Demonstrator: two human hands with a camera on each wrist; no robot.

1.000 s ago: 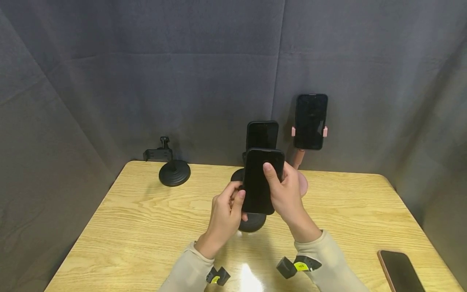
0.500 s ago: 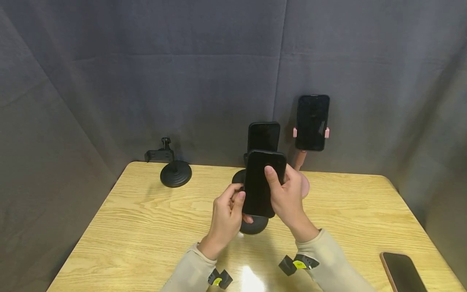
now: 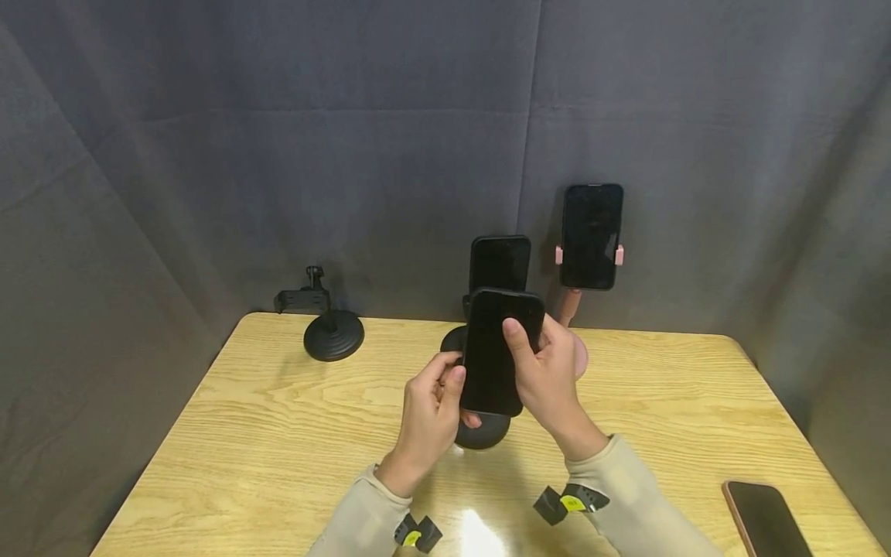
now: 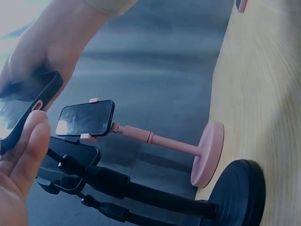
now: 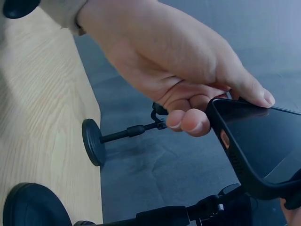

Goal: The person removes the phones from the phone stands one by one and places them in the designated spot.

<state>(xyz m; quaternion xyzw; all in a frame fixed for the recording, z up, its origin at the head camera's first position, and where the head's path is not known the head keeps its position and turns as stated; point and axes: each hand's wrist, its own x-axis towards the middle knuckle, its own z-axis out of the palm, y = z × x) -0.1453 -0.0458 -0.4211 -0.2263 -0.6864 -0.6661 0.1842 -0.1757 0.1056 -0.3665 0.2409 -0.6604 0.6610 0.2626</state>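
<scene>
Both hands are on a black-cased phone [image 3: 490,363], held upright, screen facing the head camera. My right hand [image 3: 553,379] grips its right edge, thumb flat over the screen. My left hand [image 3: 428,406] pinches the lower left edge between thumb and fingers, as the right wrist view also shows. Behind the phone is a black stand with a round base [image 3: 485,435]; its jointed arm [image 4: 113,181] reaches up to the phone's back in the left wrist view. The phone hides most of this stand's clamp in the head view. A dark clamp piece [image 5: 295,183] overlaps the phone's edge.
Behind stands another phone [image 3: 500,261] on a black stand. At right a pink stand [image 3: 571,308] clamps a phone [image 3: 593,232]. A black stand [image 3: 334,336] with a bare clamp [image 3: 302,299] is at left. One phone [image 3: 766,517] lies on the table [image 3: 264,464], front right.
</scene>
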